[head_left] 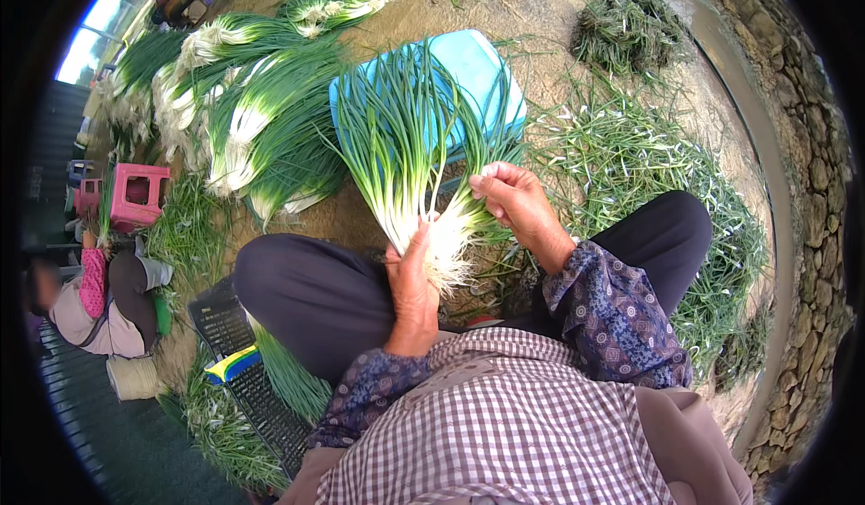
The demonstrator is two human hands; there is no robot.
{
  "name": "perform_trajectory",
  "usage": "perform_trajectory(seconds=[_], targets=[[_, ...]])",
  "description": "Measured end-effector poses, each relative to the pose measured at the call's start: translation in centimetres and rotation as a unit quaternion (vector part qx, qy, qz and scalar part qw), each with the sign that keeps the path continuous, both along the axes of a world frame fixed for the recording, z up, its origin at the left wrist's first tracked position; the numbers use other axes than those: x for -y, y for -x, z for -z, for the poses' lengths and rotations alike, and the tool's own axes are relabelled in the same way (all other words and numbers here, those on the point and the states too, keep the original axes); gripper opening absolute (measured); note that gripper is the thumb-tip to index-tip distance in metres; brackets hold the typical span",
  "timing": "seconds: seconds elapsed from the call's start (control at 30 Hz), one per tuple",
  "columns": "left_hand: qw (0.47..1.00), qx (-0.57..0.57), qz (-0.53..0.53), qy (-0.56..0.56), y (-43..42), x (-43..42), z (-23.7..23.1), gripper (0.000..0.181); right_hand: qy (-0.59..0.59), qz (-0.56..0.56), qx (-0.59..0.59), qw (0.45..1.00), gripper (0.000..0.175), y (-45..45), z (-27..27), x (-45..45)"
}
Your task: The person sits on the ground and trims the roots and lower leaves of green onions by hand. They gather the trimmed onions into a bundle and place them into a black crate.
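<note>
My left hand [413, 289] is closed around the white lower stems of a bunch of green onions [399, 174], just above the pale roots [449, 268]. The green leaves fan out away from me, over a light blue plastic stool or tub [466, 59]. At the right side of the bunch is my right hand [517, 204], its thumb and index finger brought together at the outer stems. Whether a leaf is pinched between those fingertips is too small to tell.
Bundled green onions [270, 106] lie in a heap at the far left. Loose leaf trimmings [649, 160] cover the ground on the right. Beside my left knee stands a black plastic crate [260, 397]. Another person [115, 295] sits at left near a pink stool [138, 197]. A stone wall [811, 235] borders the right.
</note>
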State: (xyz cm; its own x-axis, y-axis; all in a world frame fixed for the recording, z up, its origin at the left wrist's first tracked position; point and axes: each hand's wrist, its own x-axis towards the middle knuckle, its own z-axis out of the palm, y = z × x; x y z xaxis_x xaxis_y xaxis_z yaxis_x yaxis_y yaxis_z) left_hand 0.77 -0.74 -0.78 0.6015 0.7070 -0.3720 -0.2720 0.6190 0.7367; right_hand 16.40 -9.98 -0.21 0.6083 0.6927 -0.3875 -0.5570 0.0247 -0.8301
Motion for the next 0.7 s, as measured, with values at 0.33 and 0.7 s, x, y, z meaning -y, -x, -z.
perform_trajectory(seconds=[0.33, 0.7], targets=[[0.998, -0.042, 0.007, 0.035, 0.2, 0.0, 1.5, 0.022, -0.013, 0.030, -0.002, 0.999, 0.009, 0.4, -0.2, 0.4], [0.999, -0.036, 0.021, 0.032, 0.3, 0.1, 1.7, 0.026, 0.063, 0.012, 0.033, 0.997, 0.012, 0.1, 0.5, 0.6]])
